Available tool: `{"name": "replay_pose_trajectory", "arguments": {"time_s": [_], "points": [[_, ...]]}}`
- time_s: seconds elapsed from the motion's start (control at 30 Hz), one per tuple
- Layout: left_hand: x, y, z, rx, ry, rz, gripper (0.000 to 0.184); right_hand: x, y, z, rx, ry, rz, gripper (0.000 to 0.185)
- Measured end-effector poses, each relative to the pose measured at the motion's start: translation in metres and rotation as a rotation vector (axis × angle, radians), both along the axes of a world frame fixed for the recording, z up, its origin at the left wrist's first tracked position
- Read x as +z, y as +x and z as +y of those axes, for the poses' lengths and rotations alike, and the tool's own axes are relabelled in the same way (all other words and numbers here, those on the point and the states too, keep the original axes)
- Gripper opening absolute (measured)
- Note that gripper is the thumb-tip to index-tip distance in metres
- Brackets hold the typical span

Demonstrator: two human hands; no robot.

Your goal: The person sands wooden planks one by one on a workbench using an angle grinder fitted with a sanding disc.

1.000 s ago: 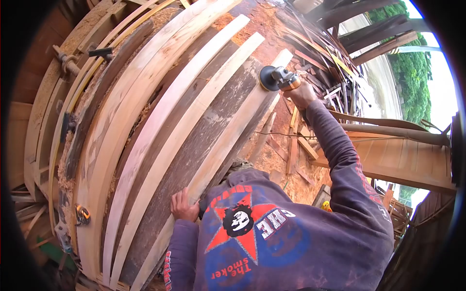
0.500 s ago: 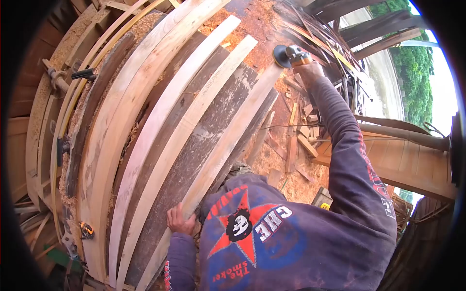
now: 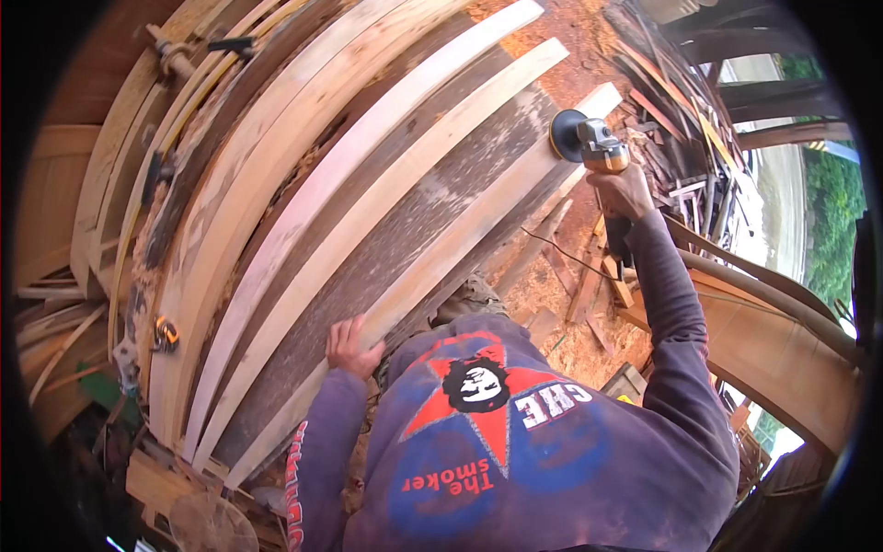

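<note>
My right hand [image 3: 624, 191] is wrapped round an angle grinder [image 3: 604, 152] with a round sanding disc [image 3: 567, 135]. The disc is against the upper surface of a long, curved wooden strip [image 3: 460, 250], a short way from its far end. Nearer my body, my left hand [image 3: 353, 348] grips the same strip, fingers over its edge. This strip lies along a dark, worn plank [image 3: 395, 244]. Beside it run another pale curved strip [image 3: 368, 200] and a pinkish one [image 3: 368, 132].
Wider curved timbers [image 3: 230, 221] lie further left, with a clamp [image 3: 172, 53] and a tape measure [image 3: 166, 333]. Wood offcuts [image 3: 579, 271] and sawdust cover the ground at right. A heap of scrap slats [image 3: 685, 120] lies beyond the grinder. A cord trails near my right arm.
The grinder has moved along the strip from its far end toward my body, baring the tip. My left hand keeps its grip. The whole view has turned and shifted.
</note>
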State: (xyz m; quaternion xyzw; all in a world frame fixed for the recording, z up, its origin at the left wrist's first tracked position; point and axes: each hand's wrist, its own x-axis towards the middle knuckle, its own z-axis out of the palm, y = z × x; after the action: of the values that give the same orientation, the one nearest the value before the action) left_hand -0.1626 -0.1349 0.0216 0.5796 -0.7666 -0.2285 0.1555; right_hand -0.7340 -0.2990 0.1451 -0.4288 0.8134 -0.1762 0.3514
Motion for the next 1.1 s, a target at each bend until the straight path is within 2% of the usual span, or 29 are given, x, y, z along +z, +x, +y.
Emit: {"name": "replay_pose_trajectory", "arguments": {"time_s": [0.03, 0.07, 0.13, 0.17, 0.23, 0.33, 0.37, 0.4, 0.43, 0.5, 0.57, 0.6, 0.63, 0.7, 0.77, 0.8, 0.83, 0.87, 0.93, 0.97, 1.03, 1.1], "points": [[-0.001, 0.000, 0.001, 0.002, 0.001, 0.004, 0.063, 0.002, 0.016, 0.008, -0.058, -0.009, -0.104, 0.020], [-0.002, 0.000, 0.001, 0.002, 0.001, 0.012, 0.063, -0.015, 0.020, 0.019, -0.001, 0.020, -0.066, 0.016], [-0.004, -0.001, 0.003, 0.010, 0.006, -0.008, 0.064, -0.010, 0.054, 0.034, 0.279, -0.030, 0.032, 0.022], [-0.004, 0.000, 0.004, 0.012, 0.009, -0.022, 0.064, 0.001, 0.082, 0.042, 0.141, 0.083, -0.050, 0.026], [-0.005, 0.000, 0.003, 0.004, 0.004, -0.028, 0.067, 0.000, 0.121, 0.059, 0.193, 0.037, -0.075, 0.037], [-0.001, 0.012, 0.010, 0.012, 0.000, 0.105, 0.068, 0.017, 0.184, 0.084, 0.283, 0.069, -0.031, 0.036], [0.003, 0.022, 0.013, 0.028, -0.113, 0.159, 0.065, 0.018, 0.205, 0.092, 0.314, 0.066, -0.083, 0.034], [0.005, 0.038, 0.021, 0.039, -0.231, 0.209, 0.063, 0.017, 0.226, 0.100, 0.342, 0.062, -0.136, 0.033], [-0.004, 0.064, 0.039, 0.058, -0.245, 0.206, 0.063, 0.016, 0.247, 0.106, 0.363, 0.051, -0.134, 0.033], [-0.028, 0.129, 0.086, 0.371, -0.362, 0.140, 0.051, 0.006, 0.281, 0.120, 0.502, 0.133, -0.057, 0.032], [-0.034, 0.214, 0.142, 0.550, -0.406, 0.026, 0.039, -0.006, 0.316, 0.137, 0.585, 0.099, 0.002, 0.032], [-0.042, 0.259, 0.173, 0.686, -0.435, -0.019, 0.034, 0.000, 0.344, 0.144, 0.481, 0.124, -0.037, 0.033], [-0.042, 0.307, 0.203, 0.755, -0.481, -0.218, 0.032, 0.004, 0.370, 0.149, 0.383, 0.146, -0.075, 0.033], [-0.053, 0.389, 0.265, 0.972, -0.522, -0.414, 0.028, -0.010, 0.404, 0.166, 0.399, 0.124, -0.109, 0.034], [-0.066, 0.450, 0.311, 1.140, -0.272, -0.435, 0.028, -0.002, 0.442, 0.183, 0.431, 0.154, -0.061, 0.035], [-0.065, 0.455, 0.324, 1.160, -0.250, -0.421, 0.028, -0.002, 0.459, 0.193, 0.456, 0.163, -0.019, 0.031], [-0.061, 0.460, 0.324, 1.105, -0.203, -0.462, 0.028, -0.007, 0.466, 0.202, 0.737, 0.102, 0.142, 0.028], [-0.057, 0.465, 0.322, 1.043, -0.166, -0.498, 0.028, -0.031, 0.465, 0.213, 0.784, 0.101, 0.142, 0.029], [-0.053, 0.466, 0.321, 1.066, -0.183, -0.474, 0.025, -0.027, 0.495, 0.227, 0.698, 0.192, 0.158, 0.035], [-0.056, 0.465, 0.320, 1.080, -0.199, -0.473, 0.022, -0.024, 0.518, 0.237, 0.562, 0.281, 0.172, 0.038], [-0.070, 0.468, 0.320, 1.109, -0.274, -0.421, 0.018, 0.001, 0.566, 0.248, 0.640, 0.319, 0.176, 0.041], [-0.072, 0.470, 0.322, 1.118, -0.194, -0.428, 0.018, -0.005, 0.595, 0.267, 0.726, 0.173, 0.051, 0.046]]}}
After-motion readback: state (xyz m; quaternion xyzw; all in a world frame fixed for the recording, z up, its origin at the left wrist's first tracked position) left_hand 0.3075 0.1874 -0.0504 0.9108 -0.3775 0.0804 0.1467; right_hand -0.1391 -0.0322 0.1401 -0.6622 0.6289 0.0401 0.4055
